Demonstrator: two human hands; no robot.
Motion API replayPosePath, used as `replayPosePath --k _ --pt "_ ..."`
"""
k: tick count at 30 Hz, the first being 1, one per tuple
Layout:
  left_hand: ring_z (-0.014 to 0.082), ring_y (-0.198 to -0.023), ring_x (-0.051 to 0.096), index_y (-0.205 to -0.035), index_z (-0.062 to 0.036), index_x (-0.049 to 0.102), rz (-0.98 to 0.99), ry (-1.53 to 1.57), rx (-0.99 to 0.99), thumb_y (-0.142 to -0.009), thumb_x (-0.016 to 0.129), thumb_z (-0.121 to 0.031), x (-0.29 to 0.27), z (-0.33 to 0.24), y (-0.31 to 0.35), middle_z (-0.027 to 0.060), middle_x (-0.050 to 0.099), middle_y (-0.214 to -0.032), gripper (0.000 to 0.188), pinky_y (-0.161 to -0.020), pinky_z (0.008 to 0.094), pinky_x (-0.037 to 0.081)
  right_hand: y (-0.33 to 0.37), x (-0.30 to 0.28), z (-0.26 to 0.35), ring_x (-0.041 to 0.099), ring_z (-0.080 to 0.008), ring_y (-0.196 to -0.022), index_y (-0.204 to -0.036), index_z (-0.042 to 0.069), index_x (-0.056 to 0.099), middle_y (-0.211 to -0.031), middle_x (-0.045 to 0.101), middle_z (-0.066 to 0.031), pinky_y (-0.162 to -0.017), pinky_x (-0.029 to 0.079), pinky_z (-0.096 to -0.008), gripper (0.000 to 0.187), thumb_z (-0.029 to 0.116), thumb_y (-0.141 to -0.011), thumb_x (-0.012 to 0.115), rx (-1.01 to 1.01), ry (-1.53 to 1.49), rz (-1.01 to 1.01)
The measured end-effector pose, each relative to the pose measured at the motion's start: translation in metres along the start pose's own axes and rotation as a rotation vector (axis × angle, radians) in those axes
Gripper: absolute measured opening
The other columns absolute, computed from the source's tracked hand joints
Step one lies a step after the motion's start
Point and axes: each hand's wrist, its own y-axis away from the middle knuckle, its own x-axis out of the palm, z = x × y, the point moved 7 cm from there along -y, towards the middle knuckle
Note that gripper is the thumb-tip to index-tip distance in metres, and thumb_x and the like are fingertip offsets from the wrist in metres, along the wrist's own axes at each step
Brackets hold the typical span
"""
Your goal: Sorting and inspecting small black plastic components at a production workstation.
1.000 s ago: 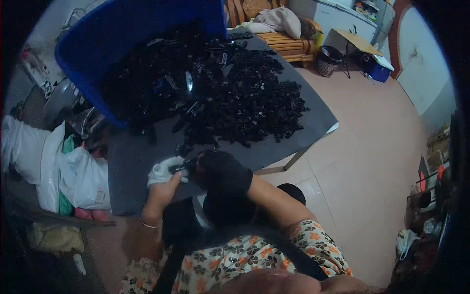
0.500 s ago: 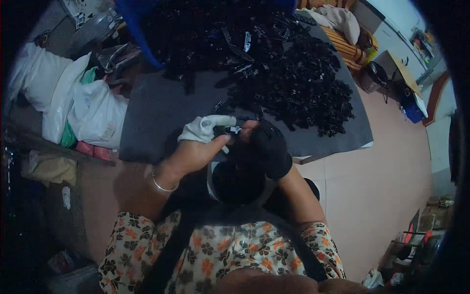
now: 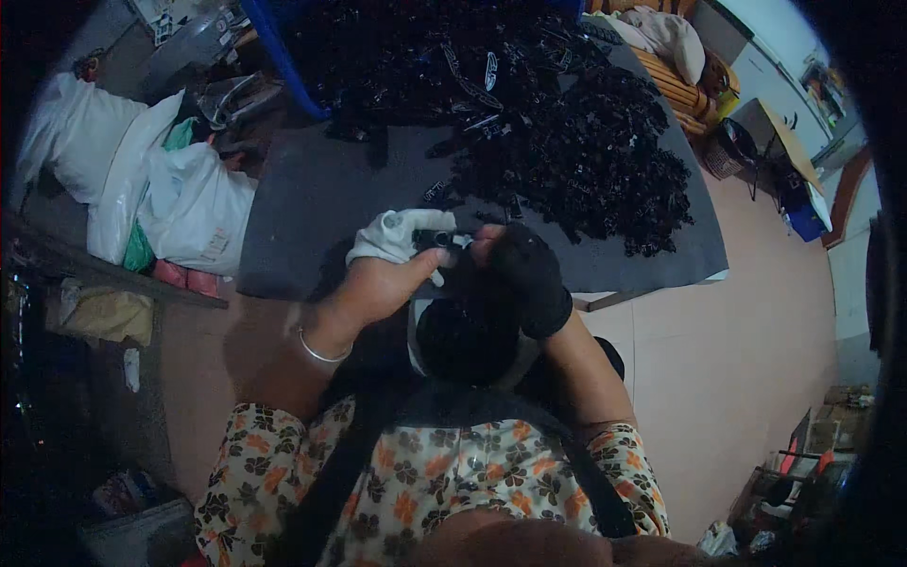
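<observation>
one small dark part (image 3: 435, 239): above the near side of the table (image 3: 312, 203);
left hand (image 3: 389, 260): pinching it;
right hand (image 3: 524, 276): black-gloved, by its right end; cannot tell if pinching

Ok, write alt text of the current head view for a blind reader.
Left hand in a white glove holds a small black part at a grey table, the black-gloved right hand close beside it. Beyond lie a heap of black pieces and a blue container; white bags sit at left.
</observation>
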Motion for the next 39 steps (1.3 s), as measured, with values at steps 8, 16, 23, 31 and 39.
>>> replayPosePath --k 8,16,23,31,39 --pt "0.0218 -0.091 0.060 -0.104 0.0053 0.054 -0.225 -0.101 0.239 -0.080 0.056 0.000 0.004 -0.009 0.011 0.0162 0.058 -0.101 0.024 -0.071 0.0311 0.050 0.022 0.022 -0.038 0.053 -0.0120 -0.071 -0.083 0.005 0.053 -0.073 0.054 -0.0020 -0.065 0.044 -0.0256 0.005 0.006 -0.080 0.057 0.661 -0.607 -0.186" --pt "0.0347 -0.095 0.057 -0.099 -0.0007 0.060 -0.219 -0.583 0.645 -0.073 0.062 -0.003 0.016 -0.029 0.027 0.0211 0.058 -0.103 0.027 -0.080 0.0362 0.047 0.025 0.040 -0.028 0.052 -0.0092 -0.066 -0.078 0.005 0.049 -0.070 0.053 -0.0029 -0.059 0.044 -0.0263 0.013 0.015 -0.083 0.057 0.713 -0.951 -0.161" --pt "0.0136 -0.080 0.058 -0.102 0.0018 0.058 -0.134 -0.116 0.173 -0.081 0.059 -0.006 -0.001 -0.005 0.020 0.0097 0.062 -0.089 0.022 -0.069 0.0263 0.048 0.015 0.016 -0.023 0.055 -0.0154 -0.071 -0.088 0.001 0.055 -0.075 0.056 -0.0068 -0.062 0.044 -0.0290 0.020 0.013 -0.076 0.066 0.472 -0.575 -0.169" --pt "0.0228 -0.084 0.061 -0.095 -0.0022 0.063 0.076 -0.388 0.371 -0.076 0.065 -0.012 0.005 -0.032 0.030 0.0127 0.062 -0.092 0.021 -0.074 0.0335 0.047 0.018 0.019 -0.020 0.058 -0.0196 -0.076 -0.090 0.003 0.061 -0.080 0.059 -0.0101 -0.069 0.046 -0.0302 0.027 0.008 -0.066 0.072 0.420 -0.544 0.174" --pt "0.0297 -0.104 0.052 -0.104 -0.0092 0.059 -0.101 -0.893 0.671 -0.075 0.065 -0.020 -0.026 -0.039 -0.049 0.0126 0.056 -0.110 0.032 -0.089 0.0376 0.040 0.014 -0.002 -0.035 0.058 -0.0321 -0.086 -0.094 0.006 0.064 -0.095 0.061 -0.0147 -0.075 0.046 -0.0385 0.026 0.022 -0.073 0.064 0.243 -0.057 0.132"
